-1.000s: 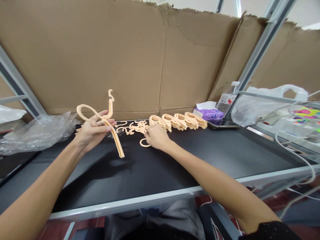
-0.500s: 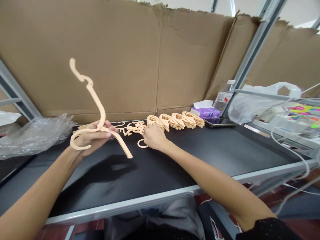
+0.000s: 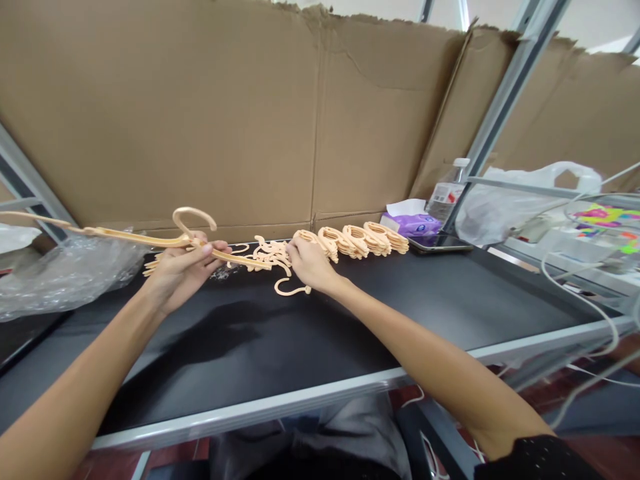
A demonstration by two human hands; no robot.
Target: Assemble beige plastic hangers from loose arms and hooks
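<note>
My left hand (image 3: 183, 267) is closed on a peach plastic hanger (image 3: 125, 235), held nearly flat above the black table (image 3: 310, 333), its hook (image 3: 193, 217) pointing up. My right hand (image 3: 310, 263) rests knuckles up on a heap of small peach hook pieces (image 3: 265, 253), fingers curled into them; what they pinch is hidden. One loose hook (image 3: 290, 289) lies just in front of that hand. Behind it stands a row of stacked peach ring parts (image 3: 350, 241).
A cardboard wall (image 3: 250, 113) backs the table. Crumpled clear plastic (image 3: 65, 267) lies at the left. A purple tissue pack (image 3: 413, 223), phone (image 3: 440, 245), water bottle (image 3: 447, 193), white bag (image 3: 525, 200) and cables (image 3: 585, 280) crowd the right. A metal rim (image 3: 300, 400) edges the table front.
My left hand has swung the hanger from upright down to nearly flat, its long arm now pointing left. My right hand has shifted slightly back onto the heap of small hooks.
</note>
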